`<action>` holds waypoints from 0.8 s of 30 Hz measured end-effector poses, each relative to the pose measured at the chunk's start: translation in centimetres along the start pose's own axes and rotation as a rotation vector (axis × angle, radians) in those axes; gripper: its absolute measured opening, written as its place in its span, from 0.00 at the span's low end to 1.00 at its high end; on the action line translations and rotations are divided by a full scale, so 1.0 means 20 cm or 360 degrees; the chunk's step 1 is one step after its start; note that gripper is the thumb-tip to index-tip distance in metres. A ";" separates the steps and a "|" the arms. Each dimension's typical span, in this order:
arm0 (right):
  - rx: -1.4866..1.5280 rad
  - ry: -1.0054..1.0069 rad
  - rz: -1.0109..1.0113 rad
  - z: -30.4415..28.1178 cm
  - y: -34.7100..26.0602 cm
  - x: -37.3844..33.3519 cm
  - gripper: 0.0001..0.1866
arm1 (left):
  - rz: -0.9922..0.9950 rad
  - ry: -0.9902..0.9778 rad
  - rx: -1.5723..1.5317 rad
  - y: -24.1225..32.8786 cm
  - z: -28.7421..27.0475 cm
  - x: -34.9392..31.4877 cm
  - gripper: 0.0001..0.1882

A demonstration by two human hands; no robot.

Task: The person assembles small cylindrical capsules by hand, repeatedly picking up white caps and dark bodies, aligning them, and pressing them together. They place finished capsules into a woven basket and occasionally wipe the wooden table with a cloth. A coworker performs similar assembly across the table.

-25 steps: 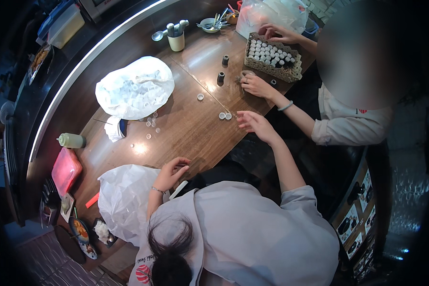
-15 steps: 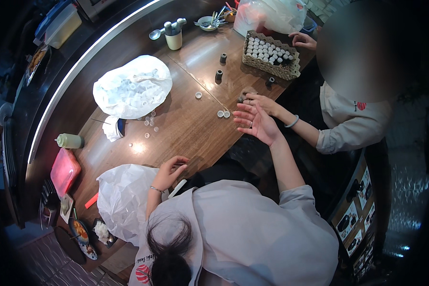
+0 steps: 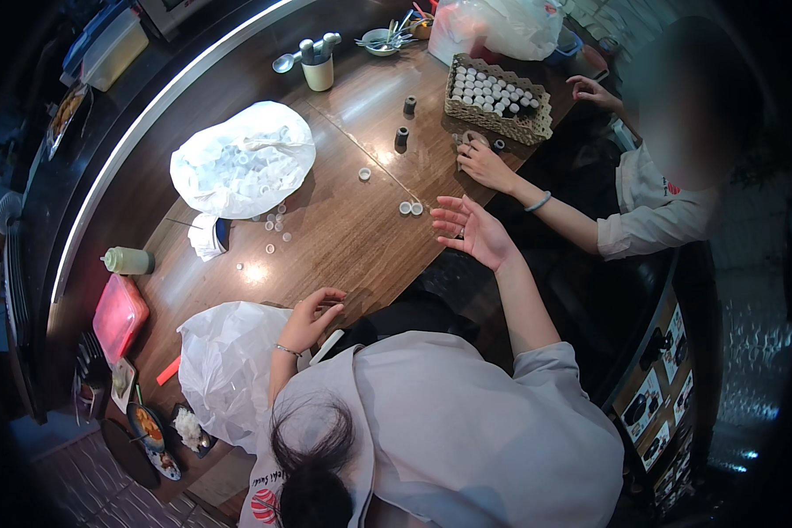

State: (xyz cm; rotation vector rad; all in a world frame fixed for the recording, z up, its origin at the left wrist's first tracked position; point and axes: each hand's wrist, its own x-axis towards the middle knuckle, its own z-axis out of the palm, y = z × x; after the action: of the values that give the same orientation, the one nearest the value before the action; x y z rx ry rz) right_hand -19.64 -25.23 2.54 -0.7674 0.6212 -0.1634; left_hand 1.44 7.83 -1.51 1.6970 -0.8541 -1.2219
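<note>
My right hand (image 3: 473,231) is raised near the table's right edge, palm up with fingers spread, and holds nothing. Just left of its fingertips, two small white caps (image 3: 410,209) lie on the wooden table (image 3: 343,238). My left hand (image 3: 312,319) rests by the near table edge, fingers loosely bent and apart, with nothing seen in it. Beside its wrist is a crumpled white plastic bag (image 3: 229,365). Farther off, another cap (image 3: 364,174) lies alone, and two small dark bottles (image 3: 402,139) stand beyond it. A co-worker's hand (image 3: 486,165) is at a small dark item, partly hidden, near the basket.
A woven basket (image 3: 502,126) holds several white-capped bottles at far right. An open white bag (image 3: 242,163) of clear caps lies at left, loose caps beside it. A cutlery cup (image 3: 319,72) stands at the back. A green squeeze bottle (image 3: 128,260) and red-lidded container (image 3: 121,317) sit left.
The co-worker's hand has drawn away from beside my right hand toward the basket, and their other hand and body have shifted right. My own hands have hardly moved.
</note>
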 end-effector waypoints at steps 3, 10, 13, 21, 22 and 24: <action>-0.0012 -0.0011 -0.0018 -0.01 0.00 -0.01 0.27 | -0.0001 -0.0021 -0.0009 0.01 0.00 0.00 0.14; 0.0048 -0.0013 -0.0055 -0.03 0.01 -0.04 0.25 | -0.0005 -0.0042 0.0043 0.04 0.01 0.00 0.13; 0.0049 -0.0013 -0.0076 -0.05 0.01 -0.05 0.24 | -0.0035 -0.0049 0.0051 0.06 0.02 0.00 0.13; 0.0039 0.0074 -0.0085 -0.09 0.03 -0.12 0.22 | -0.0087 -0.0081 0.0087 0.06 0.06 0.02 0.13; 0.0042 0.0080 -0.0087 -0.10 0.04 -0.13 0.22 | -0.0082 -0.0089 0.0099 0.06 0.07 0.02 0.13; 0.0032 0.0126 -0.0093 -0.12 0.05 -0.16 0.21 | -0.0052 -0.0135 0.0104 0.05 0.08 0.04 0.12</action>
State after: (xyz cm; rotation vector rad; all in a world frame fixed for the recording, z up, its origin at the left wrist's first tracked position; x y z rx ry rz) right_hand -23.77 -24.81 1.97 -0.7631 0.6716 -0.2544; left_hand 0.08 6.32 -1.17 1.7276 -0.9293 -1.3087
